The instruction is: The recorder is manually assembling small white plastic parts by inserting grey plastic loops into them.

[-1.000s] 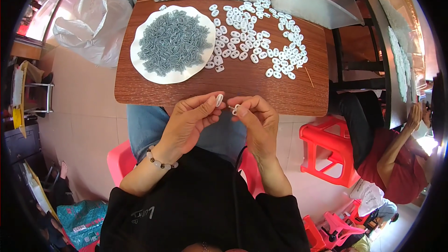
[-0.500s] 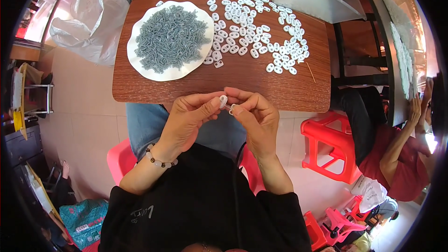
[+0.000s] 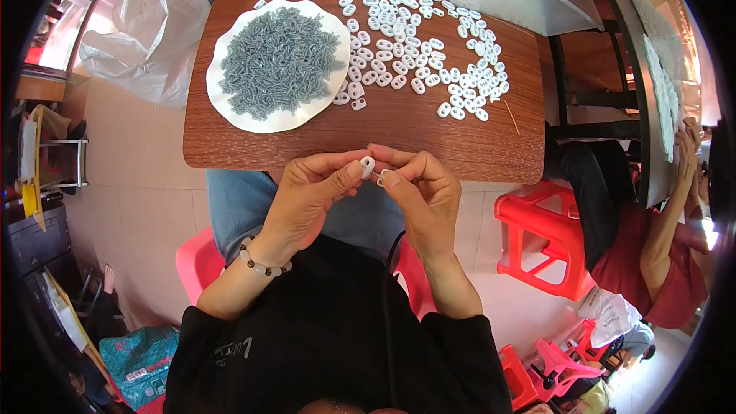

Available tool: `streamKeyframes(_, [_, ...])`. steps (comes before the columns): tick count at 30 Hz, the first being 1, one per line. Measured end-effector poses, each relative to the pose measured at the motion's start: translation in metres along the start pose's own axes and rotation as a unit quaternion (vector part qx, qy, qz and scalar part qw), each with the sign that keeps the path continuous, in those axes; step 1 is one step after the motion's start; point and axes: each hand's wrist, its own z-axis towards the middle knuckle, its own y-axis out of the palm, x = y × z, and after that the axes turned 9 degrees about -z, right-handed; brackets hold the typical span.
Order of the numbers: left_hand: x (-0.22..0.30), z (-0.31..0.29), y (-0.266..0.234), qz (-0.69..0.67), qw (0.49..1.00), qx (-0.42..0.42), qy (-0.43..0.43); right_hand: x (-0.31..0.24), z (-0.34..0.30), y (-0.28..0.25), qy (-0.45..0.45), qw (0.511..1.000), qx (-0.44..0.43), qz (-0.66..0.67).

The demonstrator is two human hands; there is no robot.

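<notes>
Pinched between thumb and forefinger, the left hand [image 3: 310, 199] holds a small white oval plastic piece [image 3: 367, 165] just off the near edge of the brown wooden table [image 3: 399, 126]. Touching it, the right hand [image 3: 425, 192] nips a tiny grey part [image 3: 382, 177]. Both look light, stiff and slippery, best held by their edges.

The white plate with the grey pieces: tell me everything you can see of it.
The white plate is round with a slightly wavy rim and looks thin, perhaps paper or foam. It lies flat on the far-left part of the brown wooden table, heaped with small grey pieces that cover most of its middle, leaving the rim bare. Loose white oval pieces spread out from its right edge, a few touching or overlapping the rim. Neither hand touches it.
</notes>
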Motion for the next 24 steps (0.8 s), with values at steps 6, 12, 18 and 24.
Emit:
streamKeyframes(6, [-0.0007,0.0004,-0.0006,0.008,1.000,-0.001,0.012,0.0005,0.0004,0.0018,-0.004,1.000,0.003,0.005])
streamKeyframes(12, [-0.0001,0.0004,0.0016,-0.004,1.000,0.021,0.011,-0.0001,0.0002,0.0024,-0.003,1.000,0.006,0.007])
streamKeyframes(18, [-0.0021,0.0003,-0.0007,0.023,0.999,0.018,0.028,-0.0009,-0.0005,0.0030,-0.002,1.000,0.008,0.001])
streamKeyframes(24, [-0.0038,0.0018,-0.0024,0.021,0.999,0.009,0.044,-0.0007,-0.0007,0.0028,-0.002,1.000,0.008,-0.003])
